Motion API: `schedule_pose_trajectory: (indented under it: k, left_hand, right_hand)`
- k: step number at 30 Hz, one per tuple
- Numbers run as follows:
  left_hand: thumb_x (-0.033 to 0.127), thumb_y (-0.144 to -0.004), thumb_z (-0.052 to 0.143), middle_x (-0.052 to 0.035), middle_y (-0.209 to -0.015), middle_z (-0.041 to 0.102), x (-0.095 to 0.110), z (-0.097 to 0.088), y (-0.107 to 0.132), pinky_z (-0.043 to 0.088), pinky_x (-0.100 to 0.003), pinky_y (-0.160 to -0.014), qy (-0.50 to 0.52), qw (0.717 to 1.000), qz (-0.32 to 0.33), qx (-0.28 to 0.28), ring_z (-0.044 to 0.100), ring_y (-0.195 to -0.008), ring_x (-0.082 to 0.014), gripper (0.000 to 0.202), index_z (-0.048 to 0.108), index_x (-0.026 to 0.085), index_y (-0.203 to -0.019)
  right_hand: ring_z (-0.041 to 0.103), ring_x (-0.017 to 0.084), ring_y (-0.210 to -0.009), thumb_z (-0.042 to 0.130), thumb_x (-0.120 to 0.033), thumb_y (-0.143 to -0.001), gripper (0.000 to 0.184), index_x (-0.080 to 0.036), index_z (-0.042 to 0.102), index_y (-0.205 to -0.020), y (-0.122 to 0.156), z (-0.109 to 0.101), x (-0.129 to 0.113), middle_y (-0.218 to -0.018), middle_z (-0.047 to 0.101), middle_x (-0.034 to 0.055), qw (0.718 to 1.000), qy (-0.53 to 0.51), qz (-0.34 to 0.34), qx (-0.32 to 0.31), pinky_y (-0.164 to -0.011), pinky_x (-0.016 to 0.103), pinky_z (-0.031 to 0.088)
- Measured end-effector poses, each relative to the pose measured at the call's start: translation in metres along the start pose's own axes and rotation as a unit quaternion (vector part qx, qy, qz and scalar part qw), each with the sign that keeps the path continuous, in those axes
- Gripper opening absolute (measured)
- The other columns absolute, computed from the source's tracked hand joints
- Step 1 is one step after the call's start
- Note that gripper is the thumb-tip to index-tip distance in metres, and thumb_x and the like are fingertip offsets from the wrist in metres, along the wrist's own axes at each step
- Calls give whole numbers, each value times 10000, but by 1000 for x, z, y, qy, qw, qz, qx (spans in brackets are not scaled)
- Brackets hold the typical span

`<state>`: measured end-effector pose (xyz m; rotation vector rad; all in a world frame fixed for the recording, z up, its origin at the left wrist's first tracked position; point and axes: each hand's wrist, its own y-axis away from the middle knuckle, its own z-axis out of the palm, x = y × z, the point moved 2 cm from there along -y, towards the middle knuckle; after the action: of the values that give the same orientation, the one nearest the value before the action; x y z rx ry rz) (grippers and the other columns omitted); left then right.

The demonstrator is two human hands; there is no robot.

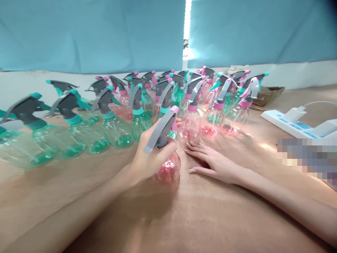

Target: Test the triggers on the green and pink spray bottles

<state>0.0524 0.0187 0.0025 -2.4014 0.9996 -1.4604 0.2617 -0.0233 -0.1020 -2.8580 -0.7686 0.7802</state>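
My left hand (155, 149) is wrapped round the neck of a pink spray bottle (168, 168), just in front of the other bottles. Its grey trigger head with a pink nozzle tilts up and away from me; whether the base touches the table cannot be made out. My right hand (207, 160) lies flat on the table with fingers stretched out, close to the base of a clear pink spray bottle (189, 123). Two more pink-collared bottles stand beside that one, the nearer being a pink spray bottle (212, 121).
Green spray bottles (119, 131) form a row on the left, with several more pink and green ones behind. A white power strip (286, 123) with plugs lies at the right, near a brown packet (268, 95). Blue curtains (92, 35) hang behind the brown table (200, 218).
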Motion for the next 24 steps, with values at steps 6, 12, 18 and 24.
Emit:
schedule_pose_trajectory:
  k: [6, 12, 18, 24]
  left_hand:
    - [168, -773, 532, 54, -658, 501, -2, 1, -1, 377, -282, -483, 45, 999, -13, -11, 453, -499, -133, 394, 576, 262, -1153]
    - [130, -743, 528, 51, -657, 483, -2, 1, -1, 388, -272, -490, 49, 999, -16, -5, 445, -516, -133, 432, 598, 263, -1148]
    - [115, -724, 519, 48, -678, 497, -2, 0, -1, 421, -274, -510, 43, 999, -3, 0, 462, -526, -131, 482, 594, 266, -1176]
    - [108, -738, 511, 55, -665, 510, -2, 1, -1, 431, -273, -498, 37, 999, -12, -7, 478, -512, -132, 541, 535, 260, -1257]
  right_hand:
    - [305, 303, -1423, 551, -609, -874, 709, -211, 436, -1450, -1, -2, -2, -1528, 378, 104, 1000, -3, 3, -4, -1162, 523, 278]
    - [315, 315, -1417, 567, -609, -863, 712, -245, 422, -1458, 1, 0, 0, -1528, 376, 98, 1000, -9, -1, 6, -1149, 550, 289]
    - [312, 314, -1419, 567, -608, -864, 713, -250, 415, -1462, 1, 1, 1, -1530, 374, 92, 1000, -5, -3, 6, -1149, 546, 292]
    - [295, 312, -1427, 567, -621, -857, 744, -223, 409, -1465, 0, -1, 0, -1540, 352, 100, 1000, 2, 0, -9, -1150, 545, 288]
